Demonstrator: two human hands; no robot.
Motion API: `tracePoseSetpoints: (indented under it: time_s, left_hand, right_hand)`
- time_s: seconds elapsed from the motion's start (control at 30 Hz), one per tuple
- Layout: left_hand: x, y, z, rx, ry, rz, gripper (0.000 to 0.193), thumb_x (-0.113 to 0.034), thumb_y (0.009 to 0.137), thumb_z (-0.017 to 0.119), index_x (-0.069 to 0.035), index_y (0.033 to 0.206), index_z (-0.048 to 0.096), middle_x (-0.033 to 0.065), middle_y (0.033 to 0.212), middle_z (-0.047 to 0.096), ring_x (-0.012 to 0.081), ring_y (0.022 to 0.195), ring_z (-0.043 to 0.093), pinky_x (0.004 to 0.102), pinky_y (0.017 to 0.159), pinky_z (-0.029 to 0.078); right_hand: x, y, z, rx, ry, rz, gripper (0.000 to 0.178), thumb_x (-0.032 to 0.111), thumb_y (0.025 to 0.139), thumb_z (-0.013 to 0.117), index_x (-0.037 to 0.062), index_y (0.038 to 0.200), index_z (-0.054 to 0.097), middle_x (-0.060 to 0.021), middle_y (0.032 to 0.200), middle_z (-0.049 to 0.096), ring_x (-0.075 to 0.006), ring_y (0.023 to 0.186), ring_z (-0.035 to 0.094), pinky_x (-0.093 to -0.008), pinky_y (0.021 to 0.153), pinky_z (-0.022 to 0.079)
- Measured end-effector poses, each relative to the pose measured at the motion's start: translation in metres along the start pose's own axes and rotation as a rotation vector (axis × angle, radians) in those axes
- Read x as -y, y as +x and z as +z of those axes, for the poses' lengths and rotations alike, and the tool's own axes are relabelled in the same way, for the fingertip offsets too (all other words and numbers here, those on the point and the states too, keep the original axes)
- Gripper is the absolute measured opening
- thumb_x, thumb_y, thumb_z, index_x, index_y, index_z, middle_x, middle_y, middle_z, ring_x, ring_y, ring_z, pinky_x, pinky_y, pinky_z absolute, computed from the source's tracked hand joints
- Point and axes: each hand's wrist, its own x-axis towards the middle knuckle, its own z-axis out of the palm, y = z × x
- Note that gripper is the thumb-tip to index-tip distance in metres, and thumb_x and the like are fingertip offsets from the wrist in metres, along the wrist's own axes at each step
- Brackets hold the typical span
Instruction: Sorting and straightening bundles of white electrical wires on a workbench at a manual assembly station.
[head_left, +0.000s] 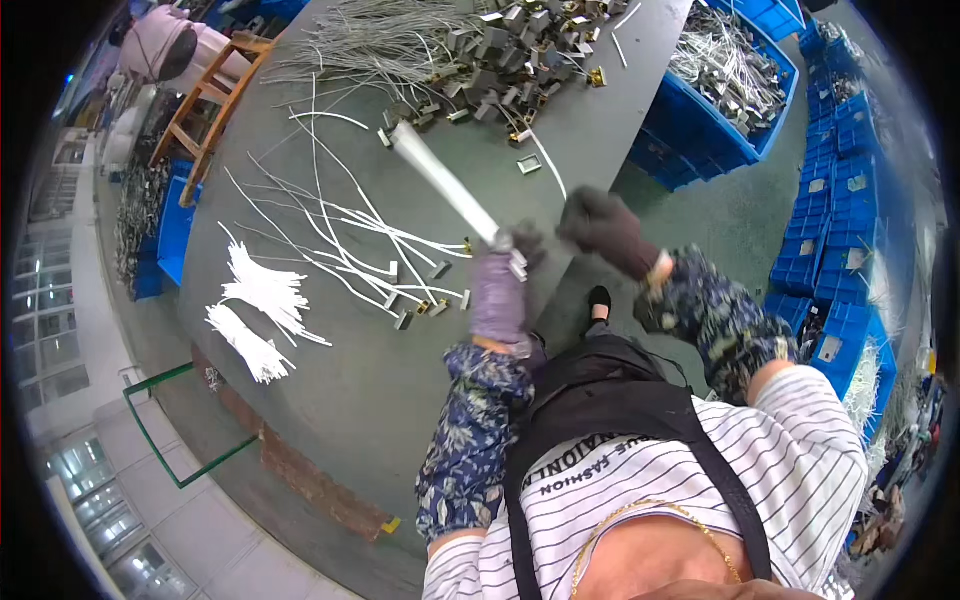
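White bundle [445, 183] (blurry), in L hand [524, 246], R hand [604, 230] nearby

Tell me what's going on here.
A person's gloved left hand holds a white bundle over the grey table. The gloved right hand is at the table's edge, beside a white wire; whether it holds the wire is unclear. Metal parts with wires are heaped at the far side; two white piles lie left.
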Motion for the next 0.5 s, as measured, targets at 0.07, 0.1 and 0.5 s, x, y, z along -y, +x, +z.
tracePoseSetpoints:
  time_s: [0.07, 0.1, 0.5]
  left_hand:
    - [0.012, -0.007, 0.034, 0.050, -0.055, -0.034, 0.045, -0.033, 0.090, 0.059, 0.002, 0.117, 0.049, 0.0228, 0.105, 0.060, 0.0289, 0.092, 0.063, 0.0406, 0.078, 0.055]
    - [0.008, -0.001, 0.031, 0.125, -0.068, -0.088, 0.039, -0.032, 0.091, 0.058, 0.001, 0.111, 0.051, 0.0204, 0.099, 0.061, 0.0274, 0.087, 0.063, 0.0403, 0.075, 0.055]
    - [0.002, 0.041, 0.036, -0.073, 0.077, 0.205, 0.029, -0.027, 0.090, 0.064, -0.001, 0.101, 0.059, 0.0093, 0.095, 0.062, 0.0210, 0.087, 0.063, 0.0345, 0.079, 0.055]
  right_hand:
    - [-0.006, -0.053, -0.005, 0.095, 0.008, -0.130, 0.017, 0.014, 0.077, 0.069, 0.0060, 0.084, 0.055, -0.0002, 0.074, 0.053, -0.0077, 0.066, 0.051, -0.0242, 0.057, 0.042]
    - [-0.020, -0.069, 0.004, 0.157, 0.144, -0.172, 0.016, 0.014, 0.078, 0.067, 0.0057, 0.083, 0.055, 0.0003, 0.073, 0.052, -0.0082, 0.065, 0.051, -0.0247, 0.056, 0.042]
    - [-0.231, -0.279, -0.146, 0.029, -0.137, 0.728, 0.020, 0.022, 0.081, 0.068, 0.0043, 0.085, 0.061, -0.0001, 0.066, 0.053, -0.0106, 0.056, 0.048, -0.0285, 0.049, 0.037]
